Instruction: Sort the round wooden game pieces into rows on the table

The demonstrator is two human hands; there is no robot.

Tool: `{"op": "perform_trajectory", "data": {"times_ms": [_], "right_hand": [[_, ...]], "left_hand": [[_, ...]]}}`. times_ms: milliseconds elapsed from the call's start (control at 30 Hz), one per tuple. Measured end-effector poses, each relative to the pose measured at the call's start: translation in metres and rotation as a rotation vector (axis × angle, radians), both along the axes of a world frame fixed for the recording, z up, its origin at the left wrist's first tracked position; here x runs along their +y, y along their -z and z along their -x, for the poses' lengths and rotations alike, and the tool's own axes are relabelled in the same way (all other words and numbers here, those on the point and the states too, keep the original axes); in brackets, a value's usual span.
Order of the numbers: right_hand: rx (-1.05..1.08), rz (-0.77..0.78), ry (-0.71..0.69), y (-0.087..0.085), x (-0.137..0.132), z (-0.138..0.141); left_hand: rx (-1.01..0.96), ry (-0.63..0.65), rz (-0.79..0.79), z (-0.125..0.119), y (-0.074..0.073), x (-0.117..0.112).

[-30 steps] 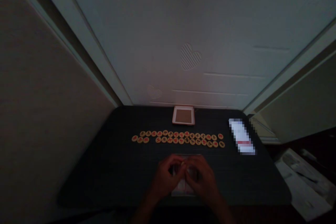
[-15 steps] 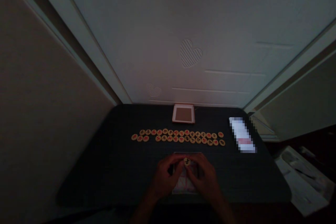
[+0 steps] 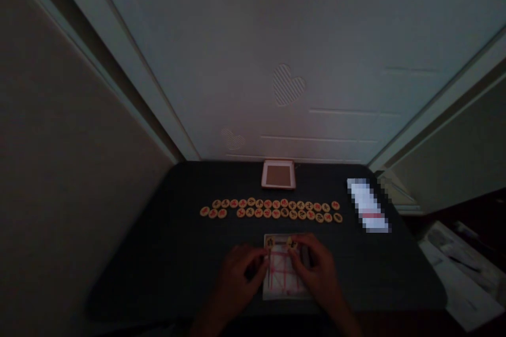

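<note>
A small white board (image 3: 280,280) printed with red grid lines lies at the front middle of the dark table. My right hand (image 3: 316,268) pinches a round Chinese chess piece (image 3: 291,243) with a black character over the board's upper part. Another chess piece (image 3: 270,243) lies near the board's upper left corner. Just below it, my left hand (image 3: 242,269) has its thumb and forefinger closed together at the board's left edge; whatever is between them is too dark to make out.
Beyond the board, two rows of round chess pieces (image 3: 275,214), red and black, stretch across the table (image 3: 174,258). A shallow open box (image 3: 279,175) rests near the wall. A pixelated, bright phone-like object (image 3: 368,205) lies at right. Past the table stands a white box (image 3: 466,279).
My hands have drawn apart, the right one moving rightward with its chess piece. More of the board and a second piece at its upper left now show.
</note>
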State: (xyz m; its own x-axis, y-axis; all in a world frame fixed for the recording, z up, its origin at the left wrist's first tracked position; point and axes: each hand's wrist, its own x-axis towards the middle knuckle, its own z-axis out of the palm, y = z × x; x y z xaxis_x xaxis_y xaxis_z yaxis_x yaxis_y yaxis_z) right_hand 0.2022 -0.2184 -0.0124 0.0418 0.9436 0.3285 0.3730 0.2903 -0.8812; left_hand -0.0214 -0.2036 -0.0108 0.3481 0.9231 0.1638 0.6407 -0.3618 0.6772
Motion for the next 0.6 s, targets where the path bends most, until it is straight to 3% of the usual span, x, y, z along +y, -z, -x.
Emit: {"op": "perform_trajectory", "data": {"times_ms": [100, 300, 600], "right_hand": [[-0.006, -0.003, 0.028, 0.0, -0.001, 0.001], [-0.058, -0.036, 0.053, -0.004, -0.002, 0.005], [-0.19, -0.126, -0.066, -0.008, -0.001, 0.006]], "left_hand": [[0.075, 0.058, 0.0, 0.001, 0.001, -0.002], [0.095, 0.057, 0.016, -0.004, -0.006, 0.0], [0.064, 0.06, 0.002, -0.003, -0.011, 0.0]]}}
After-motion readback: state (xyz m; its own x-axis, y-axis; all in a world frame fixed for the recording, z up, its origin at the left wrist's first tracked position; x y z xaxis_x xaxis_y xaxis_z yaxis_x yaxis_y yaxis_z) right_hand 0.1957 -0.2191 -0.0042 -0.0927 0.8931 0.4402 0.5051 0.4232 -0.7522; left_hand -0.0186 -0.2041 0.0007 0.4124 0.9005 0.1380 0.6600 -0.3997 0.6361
